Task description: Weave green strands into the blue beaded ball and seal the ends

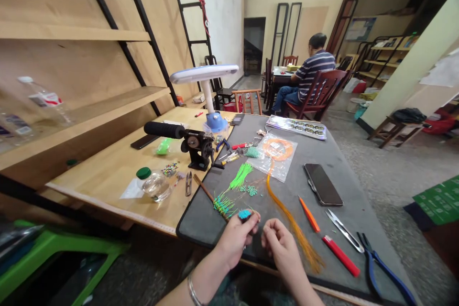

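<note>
My left hand (234, 239) is closed in a pinch on a small cluster of teal beads (245, 213) at the near edge of the grey mat (344, 162). My right hand (281, 244) is beside it, fingers curled together as if pinching something too fine to make out. A bundle of orange strands (296, 229) lies just right of my right hand. Green strands (240, 177) and loose teal beads (251, 190) lie on the mat beyond my hands.
An orange tool (309, 214), red-handled tool (340, 256), snips (344, 230), blue pliers (385, 270) and a black phone (322, 184) lie to the right. A black vise (197, 146), lamp (206, 76) and jar (154, 184) stand at left. A person sits at a far table (308, 81).
</note>
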{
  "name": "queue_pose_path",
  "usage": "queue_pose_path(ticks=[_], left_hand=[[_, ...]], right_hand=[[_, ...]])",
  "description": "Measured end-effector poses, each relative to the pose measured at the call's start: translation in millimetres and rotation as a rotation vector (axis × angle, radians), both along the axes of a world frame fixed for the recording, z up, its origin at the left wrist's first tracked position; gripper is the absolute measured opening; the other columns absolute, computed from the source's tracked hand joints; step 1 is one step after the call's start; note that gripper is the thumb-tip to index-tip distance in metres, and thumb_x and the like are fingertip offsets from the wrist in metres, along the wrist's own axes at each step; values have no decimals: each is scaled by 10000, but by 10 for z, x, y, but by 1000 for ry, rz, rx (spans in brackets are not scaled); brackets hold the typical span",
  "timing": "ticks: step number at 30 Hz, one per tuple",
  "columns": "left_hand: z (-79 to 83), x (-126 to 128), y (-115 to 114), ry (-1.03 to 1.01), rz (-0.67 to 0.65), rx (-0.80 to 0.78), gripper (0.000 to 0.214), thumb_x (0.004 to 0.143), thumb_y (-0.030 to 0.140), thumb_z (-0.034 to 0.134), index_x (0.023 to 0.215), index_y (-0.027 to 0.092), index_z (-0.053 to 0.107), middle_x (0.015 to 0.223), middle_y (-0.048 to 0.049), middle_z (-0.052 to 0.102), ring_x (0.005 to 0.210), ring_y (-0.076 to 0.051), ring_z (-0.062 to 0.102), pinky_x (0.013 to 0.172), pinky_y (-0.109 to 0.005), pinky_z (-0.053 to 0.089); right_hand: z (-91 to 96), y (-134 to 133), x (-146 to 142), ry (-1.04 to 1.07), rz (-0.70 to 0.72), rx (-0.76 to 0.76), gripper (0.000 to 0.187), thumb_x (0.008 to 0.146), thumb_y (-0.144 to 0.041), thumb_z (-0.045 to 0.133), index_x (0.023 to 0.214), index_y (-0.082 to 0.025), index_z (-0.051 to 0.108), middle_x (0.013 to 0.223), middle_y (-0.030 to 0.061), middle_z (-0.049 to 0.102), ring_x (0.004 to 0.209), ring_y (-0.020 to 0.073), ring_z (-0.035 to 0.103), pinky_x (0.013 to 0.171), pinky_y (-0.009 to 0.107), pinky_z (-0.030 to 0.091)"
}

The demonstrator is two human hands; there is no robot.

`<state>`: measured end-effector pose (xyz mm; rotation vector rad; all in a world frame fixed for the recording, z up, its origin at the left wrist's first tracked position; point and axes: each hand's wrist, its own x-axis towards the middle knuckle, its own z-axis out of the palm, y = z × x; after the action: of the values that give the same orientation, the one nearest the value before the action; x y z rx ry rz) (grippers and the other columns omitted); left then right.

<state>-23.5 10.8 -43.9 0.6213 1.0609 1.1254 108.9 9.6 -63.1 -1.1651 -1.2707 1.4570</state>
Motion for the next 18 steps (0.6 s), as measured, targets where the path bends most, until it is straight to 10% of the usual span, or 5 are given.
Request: queue_pose_path(ticks=[7,18], left_hand=[[14,-84,74,3,0,-40,419,582,488,772,741,142,597,551,41,480,448,-38,323,410,-182,93],[-130,-139,117,-58,-38,-73,437,604,493,768,768,120,613,543,49,472,415,-37,425,403,-183,92]], right_hand=[[-40,41,-80,8,-58,-20,439,695,-620,610,673,-192,516,484,-89,356,430,71,268,409,198,206],[-68,41,-233,49,-51,57,404,770,-595,559,687,-205,494,569,-9,589,495,120,465,490,218,365]])
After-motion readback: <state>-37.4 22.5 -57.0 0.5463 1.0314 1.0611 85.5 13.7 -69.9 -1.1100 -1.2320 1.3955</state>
